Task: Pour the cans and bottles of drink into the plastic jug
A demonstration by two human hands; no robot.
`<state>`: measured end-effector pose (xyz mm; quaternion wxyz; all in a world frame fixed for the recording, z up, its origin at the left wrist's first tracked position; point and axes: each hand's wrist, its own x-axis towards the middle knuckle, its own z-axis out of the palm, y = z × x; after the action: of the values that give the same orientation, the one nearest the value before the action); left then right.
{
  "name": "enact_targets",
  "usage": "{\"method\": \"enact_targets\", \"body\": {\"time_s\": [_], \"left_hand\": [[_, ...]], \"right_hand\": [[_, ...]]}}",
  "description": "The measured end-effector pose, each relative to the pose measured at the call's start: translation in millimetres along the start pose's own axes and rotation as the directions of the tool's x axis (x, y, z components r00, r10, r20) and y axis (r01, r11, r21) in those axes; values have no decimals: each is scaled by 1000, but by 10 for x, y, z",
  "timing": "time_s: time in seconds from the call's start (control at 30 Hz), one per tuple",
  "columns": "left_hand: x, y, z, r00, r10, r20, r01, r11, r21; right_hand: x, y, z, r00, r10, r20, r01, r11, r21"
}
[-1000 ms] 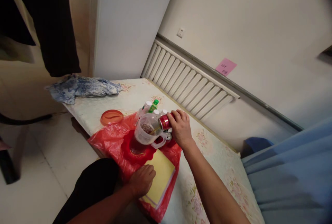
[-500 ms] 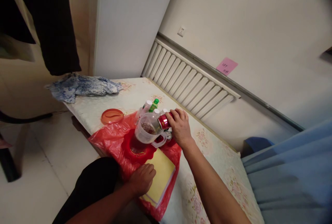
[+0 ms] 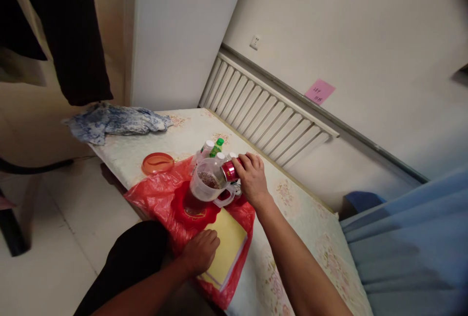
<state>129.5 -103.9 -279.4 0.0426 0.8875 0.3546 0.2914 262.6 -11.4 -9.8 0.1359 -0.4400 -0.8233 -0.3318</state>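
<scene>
My right hand [image 3: 252, 179] grips a red can [image 3: 230, 170], tilted with its top at the rim of a clear plastic pitcher [image 3: 206, 187]. Dark, foamy liquid stands in the pitcher, which rests on a red scalloped plate [image 3: 179, 213]. My left hand [image 3: 201, 251] lies with curled fingers on the edge of a yellow pad [image 3: 228, 245]; whether it holds anything is hidden. A red plastic bag [image 3: 149, 194] is spread beneath these things. Behind the pitcher stand several bottles, one with a green cap [image 3: 220, 141] and others with white caps [image 3: 209, 144].
An orange lid [image 3: 158, 163] lies left of the bottles on the flowered bed cover [image 3: 285, 196]. A blue-patterned cloth [image 3: 120, 121] is at the far left corner. A white radiator [image 3: 263, 106] runs along the wall, and a blue curtain [image 3: 409, 238] hangs at the right.
The red can and my right hand have shifted very slightly left. My left hand stays on the yellow pad.
</scene>
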Motion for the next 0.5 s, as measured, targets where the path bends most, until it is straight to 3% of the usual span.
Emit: {"method": "enact_targets", "body": {"time_s": [0.2,0.33,0.4,0.5], "left_hand": [[12,-2,-24,1000,1,16,-1,1000,-11],[20,-8,-37,999,2,42,-2,1000,-7],[23,-10,-32,999,8,40,-8,1000,-5],[22,-12,-13,999,18,35,-18,1000,-9]], "right_hand": [[-94,12,47,989,149,18,-150,971,188],[-283,71,164,942,331,53,-318,834,451],[-438,108,245,871,481,94,-442,689,574],[-749,110,352,693,679,241,-609,374,699]]}}
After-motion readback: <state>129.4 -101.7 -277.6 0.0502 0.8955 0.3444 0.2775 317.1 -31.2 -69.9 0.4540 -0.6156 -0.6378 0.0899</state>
